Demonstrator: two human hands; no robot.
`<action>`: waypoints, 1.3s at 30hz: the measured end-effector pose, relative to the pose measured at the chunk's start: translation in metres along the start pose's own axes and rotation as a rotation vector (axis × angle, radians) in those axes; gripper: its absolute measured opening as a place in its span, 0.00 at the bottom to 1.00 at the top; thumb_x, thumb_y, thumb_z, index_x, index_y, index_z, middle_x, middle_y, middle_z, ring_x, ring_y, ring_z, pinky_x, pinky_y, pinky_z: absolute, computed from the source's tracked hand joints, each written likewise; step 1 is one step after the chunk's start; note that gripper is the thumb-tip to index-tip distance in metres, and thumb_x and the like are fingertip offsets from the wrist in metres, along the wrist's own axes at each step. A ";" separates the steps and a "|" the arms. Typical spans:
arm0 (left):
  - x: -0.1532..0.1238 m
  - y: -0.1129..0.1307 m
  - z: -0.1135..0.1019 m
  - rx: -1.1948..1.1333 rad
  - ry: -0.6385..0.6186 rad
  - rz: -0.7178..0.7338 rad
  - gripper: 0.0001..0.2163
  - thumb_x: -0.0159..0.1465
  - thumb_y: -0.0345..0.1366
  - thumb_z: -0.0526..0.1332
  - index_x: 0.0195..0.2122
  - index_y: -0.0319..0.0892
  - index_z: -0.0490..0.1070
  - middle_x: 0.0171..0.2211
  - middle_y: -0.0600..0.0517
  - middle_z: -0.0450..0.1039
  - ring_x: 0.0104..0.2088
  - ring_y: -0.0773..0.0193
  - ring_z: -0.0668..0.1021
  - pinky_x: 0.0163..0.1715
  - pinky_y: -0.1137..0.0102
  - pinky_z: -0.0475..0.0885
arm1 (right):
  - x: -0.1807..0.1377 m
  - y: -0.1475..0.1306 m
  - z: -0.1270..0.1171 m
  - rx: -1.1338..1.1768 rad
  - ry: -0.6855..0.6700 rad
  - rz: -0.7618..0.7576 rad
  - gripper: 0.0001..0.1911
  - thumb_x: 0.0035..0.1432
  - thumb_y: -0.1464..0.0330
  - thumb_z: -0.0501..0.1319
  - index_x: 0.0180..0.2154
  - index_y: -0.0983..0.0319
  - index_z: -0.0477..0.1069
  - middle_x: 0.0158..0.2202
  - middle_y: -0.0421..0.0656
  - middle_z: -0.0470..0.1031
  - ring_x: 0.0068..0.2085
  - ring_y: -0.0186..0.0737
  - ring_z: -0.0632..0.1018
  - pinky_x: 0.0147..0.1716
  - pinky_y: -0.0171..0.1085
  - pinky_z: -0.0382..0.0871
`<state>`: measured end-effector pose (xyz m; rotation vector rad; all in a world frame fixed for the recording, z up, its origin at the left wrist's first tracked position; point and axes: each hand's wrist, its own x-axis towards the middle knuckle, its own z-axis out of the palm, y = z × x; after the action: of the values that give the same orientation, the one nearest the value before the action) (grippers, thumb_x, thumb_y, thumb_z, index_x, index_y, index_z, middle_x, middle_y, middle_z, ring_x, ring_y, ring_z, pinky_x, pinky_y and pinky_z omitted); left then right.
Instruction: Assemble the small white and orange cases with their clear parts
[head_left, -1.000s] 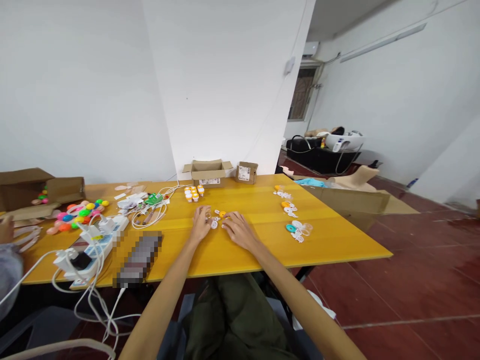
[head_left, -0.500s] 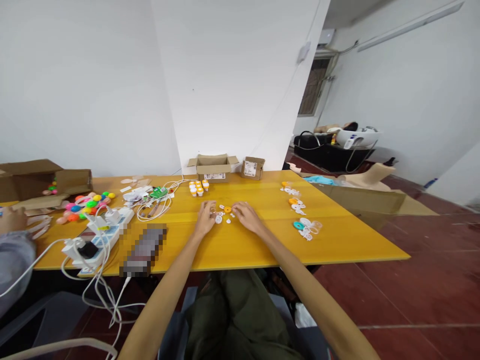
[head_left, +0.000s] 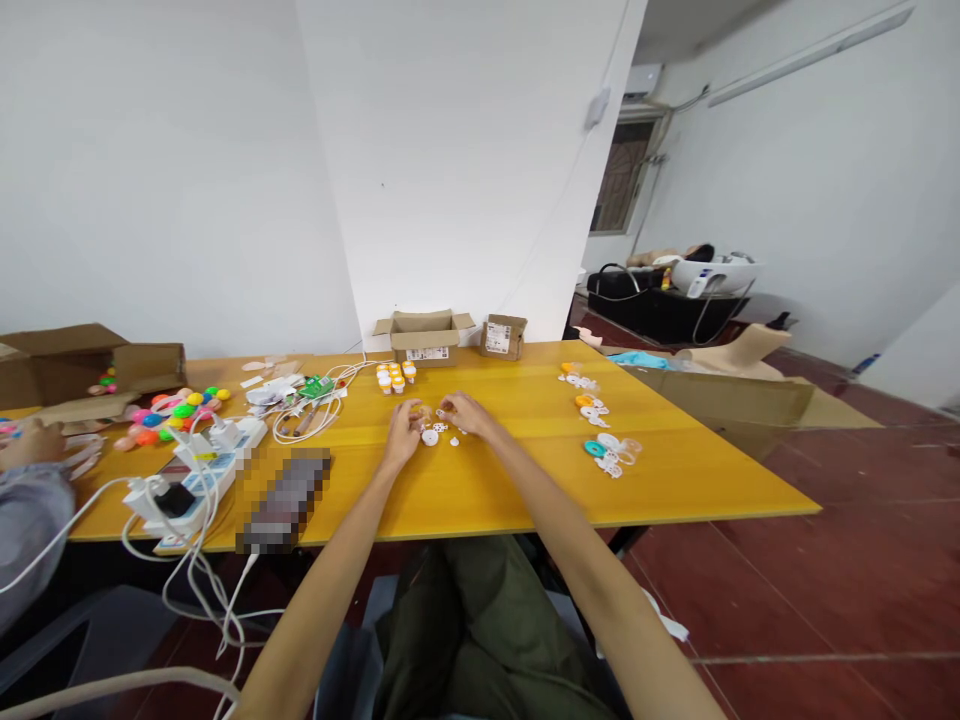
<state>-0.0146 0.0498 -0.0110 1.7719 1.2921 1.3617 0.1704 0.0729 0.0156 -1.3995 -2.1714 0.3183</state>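
Note:
My left hand [head_left: 405,432] is on the tabletop with its fingers curled round what looks like a clear plastic cup-shaped piece [head_left: 424,413]. Opposite it, my right hand [head_left: 468,414] has its fingers bent together; whatever they pinch is too small to make out. Between and in front of the hands lie a white round disc [head_left: 430,438], a white cut-out part [head_left: 440,427] and a small white knob-like piece [head_left: 454,441]. The orange ring is hidden, perhaps behind my right hand.
Similar part sets, one with a teal ring [head_left: 595,448], lie to the right. Several white-and-orange capped pieces [head_left: 395,377] stand ahead, before an open carton [head_left: 424,345] and smaller box [head_left: 503,337]. At left are a power strip [head_left: 217,470], cables, coloured balls [head_left: 176,411] and another person's hand [head_left: 34,445].
My right hand has moved left, closer to my left hand, and the orange ring is no longer visible. My left hand stays nearly in place. The view has shifted slightly.

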 end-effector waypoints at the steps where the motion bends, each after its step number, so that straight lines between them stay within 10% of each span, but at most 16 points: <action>1: 0.000 0.000 -0.001 0.014 0.000 0.008 0.21 0.54 0.21 0.60 0.48 0.46 0.74 0.47 0.48 0.75 0.43 0.60 0.81 0.47 0.62 0.78 | 0.001 0.001 0.001 -0.008 0.002 -0.004 0.04 0.60 0.66 0.67 0.38 0.59 0.78 0.42 0.46 0.82 0.44 0.43 0.81 0.43 0.37 0.73; 32: -0.018 0.036 -0.003 0.323 0.051 0.102 0.09 0.60 0.31 0.63 0.42 0.47 0.73 0.48 0.48 0.70 0.54 0.52 0.74 0.55 0.57 0.69 | -0.074 -0.001 -0.015 0.039 0.142 -0.243 0.04 0.62 0.65 0.65 0.37 0.57 0.79 0.48 0.47 0.76 0.50 0.46 0.76 0.53 0.49 0.69; 39: -0.028 0.045 -0.007 0.474 -0.104 0.153 0.10 0.57 0.39 0.69 0.38 0.47 0.73 0.58 0.46 0.65 0.59 0.47 0.68 0.58 0.53 0.65 | -0.062 0.002 -0.021 -0.011 0.181 -0.127 0.08 0.67 0.67 0.60 0.40 0.57 0.79 0.46 0.47 0.78 0.49 0.45 0.77 0.54 0.46 0.68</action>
<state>-0.0062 0.0056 0.0183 2.2645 1.5384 1.0788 0.2035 0.0163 0.0136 -1.2392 -2.1035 0.1277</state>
